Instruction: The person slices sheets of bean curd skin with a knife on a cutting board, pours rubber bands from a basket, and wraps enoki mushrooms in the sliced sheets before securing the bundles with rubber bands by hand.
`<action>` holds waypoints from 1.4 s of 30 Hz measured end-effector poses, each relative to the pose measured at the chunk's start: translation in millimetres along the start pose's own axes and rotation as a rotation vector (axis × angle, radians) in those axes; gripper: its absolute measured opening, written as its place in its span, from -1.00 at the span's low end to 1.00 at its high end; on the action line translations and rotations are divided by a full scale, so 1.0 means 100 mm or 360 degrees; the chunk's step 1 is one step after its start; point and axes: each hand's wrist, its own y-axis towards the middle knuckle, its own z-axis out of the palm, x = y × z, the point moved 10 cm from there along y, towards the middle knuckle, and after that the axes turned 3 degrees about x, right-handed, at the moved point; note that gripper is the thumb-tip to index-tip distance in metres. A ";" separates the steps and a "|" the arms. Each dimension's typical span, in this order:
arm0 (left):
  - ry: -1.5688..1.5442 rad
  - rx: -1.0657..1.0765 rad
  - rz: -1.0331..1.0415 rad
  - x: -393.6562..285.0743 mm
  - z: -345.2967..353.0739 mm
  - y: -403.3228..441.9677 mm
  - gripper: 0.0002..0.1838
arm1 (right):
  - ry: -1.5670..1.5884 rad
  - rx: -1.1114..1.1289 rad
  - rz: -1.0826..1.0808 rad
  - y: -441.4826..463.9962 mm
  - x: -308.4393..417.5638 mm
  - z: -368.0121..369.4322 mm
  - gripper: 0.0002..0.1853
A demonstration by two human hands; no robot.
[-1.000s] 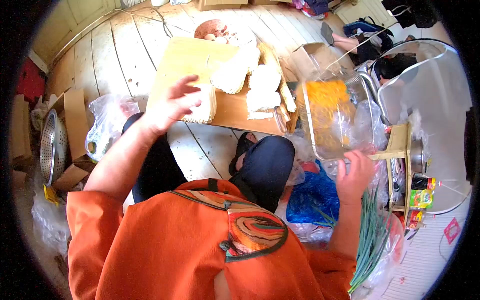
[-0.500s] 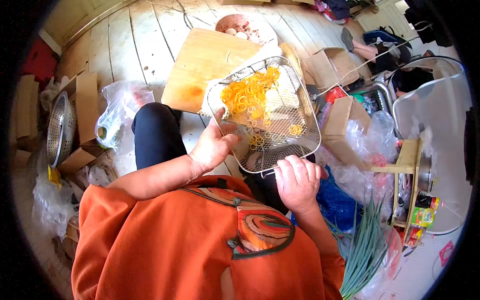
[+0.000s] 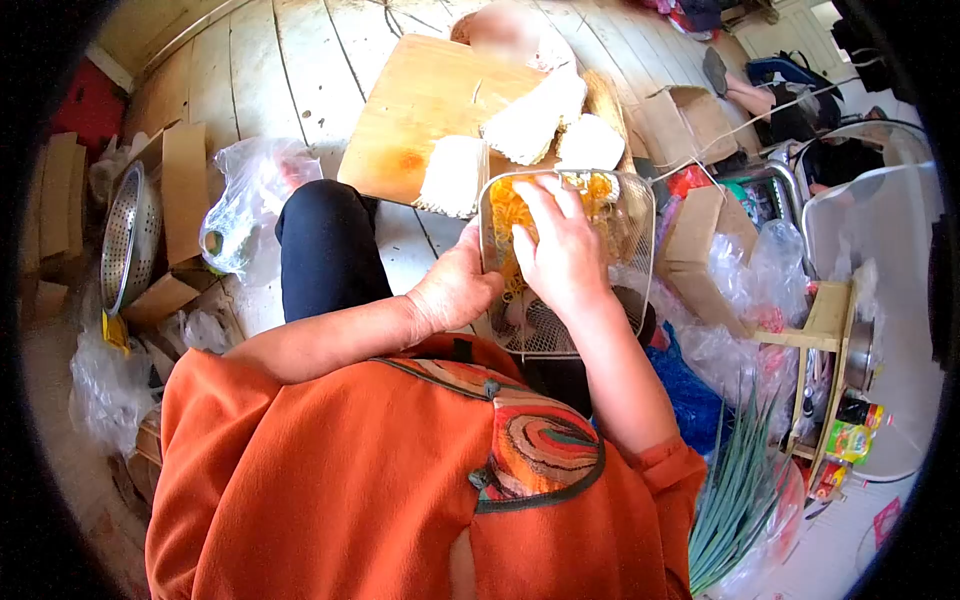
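A wire mesh basket [image 3: 643, 290] is held over my lap, with orange curly strips [image 3: 508, 210] inside. My left hand [image 3: 460, 285] is closed on the basket's left rim. Over the basket, my right hand [image 3: 563, 245] reaches in with fingers stretched and apart, their tips at the orange strips; it covers part of the contents. Just beyond the basket, white chunks with rough edges [image 3: 535, 115] lie on and beside a wooden cutting board [image 3: 410, 100].
Behind the board stands a round basin [image 3: 548, 45], partly blurred. To my left are a metal colander [image 3: 130, 240], cardboard [image 3: 183, 190] and a plastic bag [image 3: 255, 200]. On my right are an open cardboard box [image 3: 690, 125], green onions [image 3: 735, 500], a blue bag [image 3: 685, 390] and a wooden rack [image 3: 825, 340].
My right hand has left the basket's near edge and moved forward over the orange strips. The basket has shifted toward me and turned, uncovering the white chunks. My left hand still grips its rim.
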 end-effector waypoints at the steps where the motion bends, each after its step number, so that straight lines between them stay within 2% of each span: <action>1: -0.0004 -0.0008 -0.0002 0.07 0.00 0.02 -0.16 | -0.0061 -0.0032 0.0069 0.04 -0.06 0.06 -0.61; 3: 0.0017 -0.0017 0.0087 0.05 0.01 0.01 -0.16 | -0.0077 0.0011 0.0065 0.05 -0.11 0.21 -0.57; 5: -0.0006 -0.0034 -0.0003 0.02 -0.02 -0.05 -0.16 | -0.0251 0.0168 0.0147 0.01 -0.25 0.41 -0.59; 9: -0.0007 -0.0028 0.0031 0.16 -0.04 0.03 -0.15 | -0.0294 0.0225 0.0270 -0.11 -0.44 0.46 -0.72; 15: -0.0174 -0.0012 0.0027 0.19 -0.02 0.07 -0.18 | -0.0044 0.0053 0.0175 -0.19 -0.51 0.27 -0.75; 17: -0.0235 -0.0019 0.0036 0.27 -0.01 0.10 -0.19 | 0.0027 0.0048 0.0317 -0.18 -0.64 0.30 -0.74; 25: -0.0086 0.0014 -0.0085 0.33 0.00 0.07 -0.25 | -0.0030 0.0146 0.0270 -0.03 -0.42 0.38 -0.48; 29: 0.0040 0.0002 -0.0070 0.28 0.00 0.02 -0.27 | -0.0218 0.0419 0.0301 0.01 -0.44 0.64 -0.38; 33: 0.0073 0.0014 -0.0003 0.26 0.01 -0.01 -0.22 | -0.0301 0.0443 0.0408 -0.01 -0.55 0.76 -0.51; 36: 0.0045 0.0002 0.0045 0.28 0.00 0.00 -0.22 | -0.0156 0.0204 0.0341 -0.05 -0.61 0.69 -0.70; 40: 0.0073 0.0023 -0.0047 0.32 0.00 0.01 -0.23 | -0.0111 0.0240 0.0287 -0.06 -0.65 0.67 -0.76; 42: 0.0073 0.0015 -0.0029 0.31 -0.01 0.01 -0.24 | 0.0156 0.0034 0.0172 -0.05 -0.62 0.52 -0.81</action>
